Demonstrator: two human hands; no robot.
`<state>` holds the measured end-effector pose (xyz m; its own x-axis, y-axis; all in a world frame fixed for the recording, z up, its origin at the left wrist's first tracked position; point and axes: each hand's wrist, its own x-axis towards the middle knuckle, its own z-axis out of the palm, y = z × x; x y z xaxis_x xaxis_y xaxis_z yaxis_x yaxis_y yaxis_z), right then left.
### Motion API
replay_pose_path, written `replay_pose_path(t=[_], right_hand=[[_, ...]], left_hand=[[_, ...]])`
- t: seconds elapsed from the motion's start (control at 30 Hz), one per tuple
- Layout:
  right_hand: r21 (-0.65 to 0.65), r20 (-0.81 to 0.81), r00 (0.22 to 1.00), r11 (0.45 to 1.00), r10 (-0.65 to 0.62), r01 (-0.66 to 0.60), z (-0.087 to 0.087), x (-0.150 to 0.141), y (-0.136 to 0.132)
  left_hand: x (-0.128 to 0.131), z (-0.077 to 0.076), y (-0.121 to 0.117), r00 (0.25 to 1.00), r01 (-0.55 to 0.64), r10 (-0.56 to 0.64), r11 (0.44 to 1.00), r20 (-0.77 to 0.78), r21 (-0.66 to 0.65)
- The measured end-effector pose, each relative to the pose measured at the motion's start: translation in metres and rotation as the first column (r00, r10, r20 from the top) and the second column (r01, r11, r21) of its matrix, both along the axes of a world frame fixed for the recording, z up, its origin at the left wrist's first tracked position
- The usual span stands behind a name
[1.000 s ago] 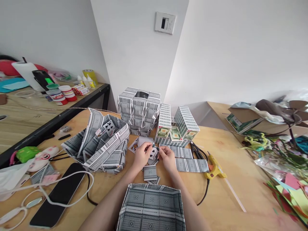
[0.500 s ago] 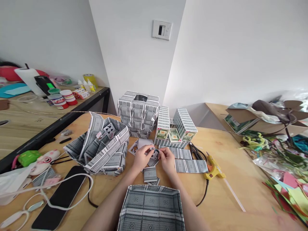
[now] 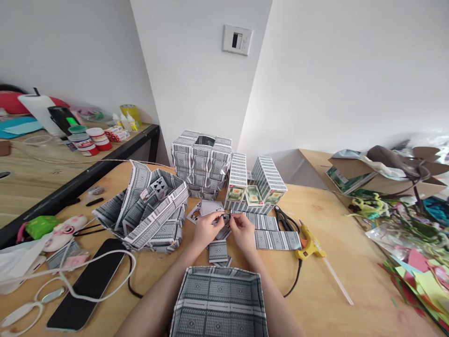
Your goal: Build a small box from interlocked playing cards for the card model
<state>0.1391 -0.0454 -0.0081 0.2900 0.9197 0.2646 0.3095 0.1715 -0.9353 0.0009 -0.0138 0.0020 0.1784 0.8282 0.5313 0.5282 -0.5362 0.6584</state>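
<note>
Head view: from afar I see the left hand (image 3: 206, 230) and right hand (image 3: 244, 230) both pinching one playing card (image 3: 226, 218) above the desk (image 3: 315, 199), near loose cards (image 3: 218, 251).

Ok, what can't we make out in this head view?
All head view:
Held card: face too small, partly covered by left hand and right hand.
Patterned tray: near end cut by bottom edge.
White-and-red jar: label too small.
Black cord: disappears behind right forearm.

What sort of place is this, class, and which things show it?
Probably a craft room or home workshop: a glue gun, scraps of coloured paper and a box patterned with playing-card backs suggest handmade work.
</note>
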Motion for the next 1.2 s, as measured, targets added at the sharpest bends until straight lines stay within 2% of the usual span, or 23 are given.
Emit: replay_pose_path(t=[0.2,0.4,0.63,1.03,1.2], right_hand=[[-0.013,0.043,0.999,1.000,0.004,-0.003,-0.001,0.000,-0.001],[-0.026,-0.031,0.999,1.000,0.011,-0.012,-0.008,0.002,0.002],[0.003,-0.114,0.992,0.998,0.055,-0.055,-0.009,0.002,0.001],[-0.001,-0.044,0.999,1.000,0.011,-0.011,0.000,0.000,0.001],[-0.011,-0.057,0.998,1.000,-0.008,0.007,-0.004,0.002,0.001]], left_hand=[[0.000,0.000,-0.001,0.999,-0.036,0.036,0.999,-0.013,0.021],[0.000,0.000,0.000,0.999,-0.029,0.029,1.000,-0.027,-0.007],[0.000,-0.001,0.002,0.998,0.032,-0.030,0.998,0.052,-0.050],[-0.001,-0.001,0.003,0.999,-0.012,0.011,0.999,-0.035,-0.031],[-0.001,0.001,0.003,0.999,0.017,-0.015,0.997,0.032,-0.074]])
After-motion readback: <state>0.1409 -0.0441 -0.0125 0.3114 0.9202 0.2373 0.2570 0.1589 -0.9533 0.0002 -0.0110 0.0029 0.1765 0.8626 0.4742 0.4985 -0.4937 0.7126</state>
